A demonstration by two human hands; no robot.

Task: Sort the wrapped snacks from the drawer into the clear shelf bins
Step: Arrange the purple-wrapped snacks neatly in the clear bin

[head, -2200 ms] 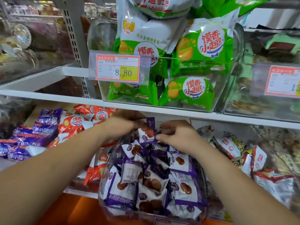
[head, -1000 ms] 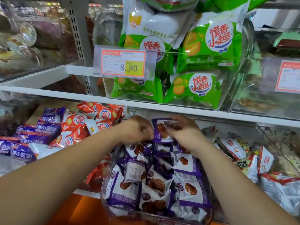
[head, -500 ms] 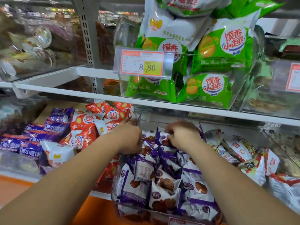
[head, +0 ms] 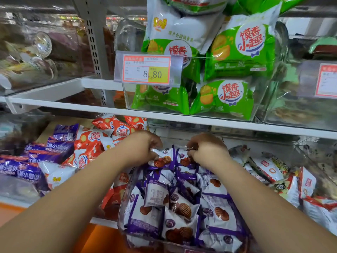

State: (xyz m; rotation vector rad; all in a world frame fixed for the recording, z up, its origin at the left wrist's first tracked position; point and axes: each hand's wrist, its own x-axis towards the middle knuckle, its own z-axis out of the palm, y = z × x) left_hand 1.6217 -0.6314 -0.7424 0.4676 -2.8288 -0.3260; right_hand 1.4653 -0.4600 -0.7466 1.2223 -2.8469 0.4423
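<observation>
A clear shelf bin [head: 122,214] on the lower shelf holds several purple-and-white wrapped biscuit snacks [head: 179,210]. Both my hands reach into its back end. My left hand [head: 141,147] pinches the edge of one purple-and-white snack pack [head: 162,158] lying on top of the pile. My right hand [head: 206,149] has its fingers curled on the top of a neighbouring purple snack pack [head: 183,158]. Both packs lie against the pile under the upper shelf's edge.
Orange-red snack packs [head: 91,143] and purple packs [head: 49,148] lie to the left. White-and-red packs [head: 269,170] fill the bin on the right. Above, a white shelf [head: 182,117] carries a clear bin of green bags [head: 224,95] with a price tag [head: 146,69].
A purple pack held up between both hands came down onto the back of the pile. Both hands now grip packs low in the bin. The view shifted left and closer.
</observation>
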